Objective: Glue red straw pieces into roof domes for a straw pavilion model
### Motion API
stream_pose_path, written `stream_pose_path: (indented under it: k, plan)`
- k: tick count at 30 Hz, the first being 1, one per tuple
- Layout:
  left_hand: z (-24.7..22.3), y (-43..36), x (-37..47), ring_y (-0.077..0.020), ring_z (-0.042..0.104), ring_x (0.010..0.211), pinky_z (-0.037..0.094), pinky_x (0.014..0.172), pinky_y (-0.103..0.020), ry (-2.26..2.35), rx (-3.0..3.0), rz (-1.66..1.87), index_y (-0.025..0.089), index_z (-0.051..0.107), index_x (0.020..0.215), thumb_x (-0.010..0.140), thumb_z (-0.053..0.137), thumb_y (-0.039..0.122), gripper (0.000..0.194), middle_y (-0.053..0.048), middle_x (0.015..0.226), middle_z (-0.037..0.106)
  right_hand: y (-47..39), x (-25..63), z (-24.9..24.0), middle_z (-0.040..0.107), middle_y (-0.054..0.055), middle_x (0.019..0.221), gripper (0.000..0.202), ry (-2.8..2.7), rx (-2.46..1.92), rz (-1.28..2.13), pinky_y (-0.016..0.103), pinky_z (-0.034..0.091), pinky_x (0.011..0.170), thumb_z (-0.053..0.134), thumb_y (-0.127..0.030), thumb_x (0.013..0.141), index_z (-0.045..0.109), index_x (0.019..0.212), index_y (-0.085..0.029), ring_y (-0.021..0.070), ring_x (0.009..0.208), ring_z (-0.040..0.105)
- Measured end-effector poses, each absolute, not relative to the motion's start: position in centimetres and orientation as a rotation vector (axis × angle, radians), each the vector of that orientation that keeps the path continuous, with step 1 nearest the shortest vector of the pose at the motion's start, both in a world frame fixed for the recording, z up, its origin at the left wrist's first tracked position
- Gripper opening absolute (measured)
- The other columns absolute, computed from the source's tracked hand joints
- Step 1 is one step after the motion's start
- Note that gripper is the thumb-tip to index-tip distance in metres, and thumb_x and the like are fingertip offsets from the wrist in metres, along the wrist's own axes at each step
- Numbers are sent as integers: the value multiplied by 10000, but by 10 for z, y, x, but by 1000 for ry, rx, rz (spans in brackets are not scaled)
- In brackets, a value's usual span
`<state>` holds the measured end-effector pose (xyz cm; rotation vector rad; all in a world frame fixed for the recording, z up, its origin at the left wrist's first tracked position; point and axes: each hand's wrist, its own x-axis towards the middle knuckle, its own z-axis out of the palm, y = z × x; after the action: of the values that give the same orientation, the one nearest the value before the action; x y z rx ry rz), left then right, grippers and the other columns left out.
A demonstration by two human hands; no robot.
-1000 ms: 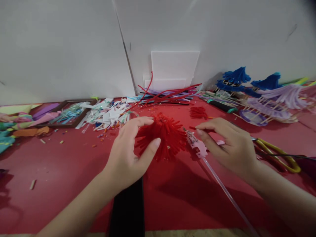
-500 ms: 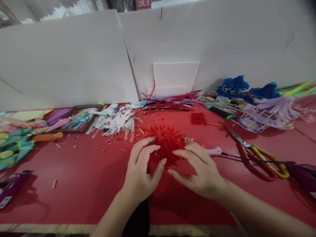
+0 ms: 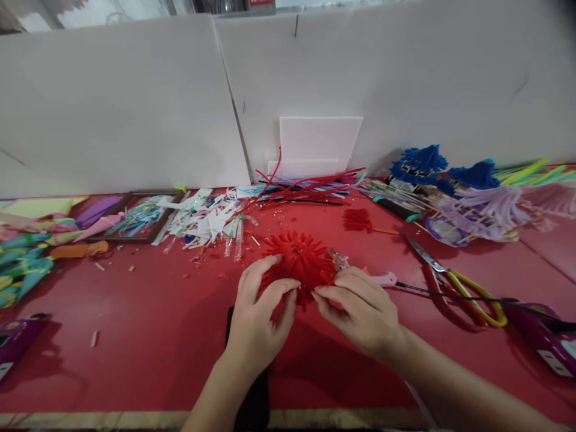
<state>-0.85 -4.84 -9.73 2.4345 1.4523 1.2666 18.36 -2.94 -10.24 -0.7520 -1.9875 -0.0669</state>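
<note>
A round red piece of fuzzy pipe-cleaner strands [image 3: 297, 255], fanned out from its centre like a pompom, sits on the red tabletop between my hands. My left hand [image 3: 265, 300] is at its near left edge, thumb and index finger pinched on a strand tip. On the near right side my right hand [image 3: 360, 306] pinches another strand, its fingertips closed together. The fingers cover part of the near rim. Behind the right fingers lie a small crumpled bit [image 3: 341, 260] and a hot glue gun's pink nozzle [image 3: 384, 279], if that is what it is.
Red-and-yellow-handled scissors [image 3: 454, 288] lie to the right, crossed by a black cord. Beyond are a small red tassel [image 3: 357, 219], loose pipe cleaners [image 3: 310, 189] and blue and lilac fringed pieces [image 3: 490, 204]. Paper scraps [image 3: 209, 219] and a brown frame [image 3: 146, 240] lie left. A dark phone-like object [image 3: 254, 396] lies below my left wrist.
Both hands have closed from loosely curved fingers to pinches on the red piece's near edge. The view has shifted slightly to the right.
</note>
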Motion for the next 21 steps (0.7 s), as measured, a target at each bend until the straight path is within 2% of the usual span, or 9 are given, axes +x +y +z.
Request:
stream_pose_path:
  k: [7, 13, 17, 21]
  plan:
    - [-94, -51, -8, -252, 502, 1216, 442, 1019, -447, 1481, 2411, 1231, 225, 618, 1045, 861, 573, 97, 229, -98, 1292, 515, -27, 182, -106, 586, 21, 625, 111, -2018, -741, -107, 294, 502, 608, 630, -58, 807, 623, 757, -157, 150, 635, 535]
    - [-94, -55, -2, -270, 478, 1237, 416, 1028, -484, 1534, 2330, 1210, 234, 590, 1041, 874, 596, 174, 178, -106, 1305, 501, -26, 186, -111, 602, 15, 677, 84, -2041, -688, -16, 282, 521, 628, 605, -105, 856, 659, 855, -170, 143, 680, 557]
    - [-95, -54, 4, -261, 485, 1216, 410, 1024, -465, 1576, 2297, 1238, 226, 581, 1001, 844, 611, 137, 184, -101, 1273, 506, -24, 191, -113, 591, 11, 692, 147, -2018, -688, -21, 276, 537, 641, 623, -110, 854, 680, 974, -172, 141, 695, 556]
    - [-94, -55, 6, -255, 474, 1220, 395, 1026, -457, 1576, 2258, 1238, 220, 568, 1005, 841, 584, 111, 198, -100, 1271, 501, -21, 193, -113, 579, 17, 667, 125, -2035, -644, -15, 275, 532, 622, 615, -101, 855, 702, 929, -152, 143, 674, 550]
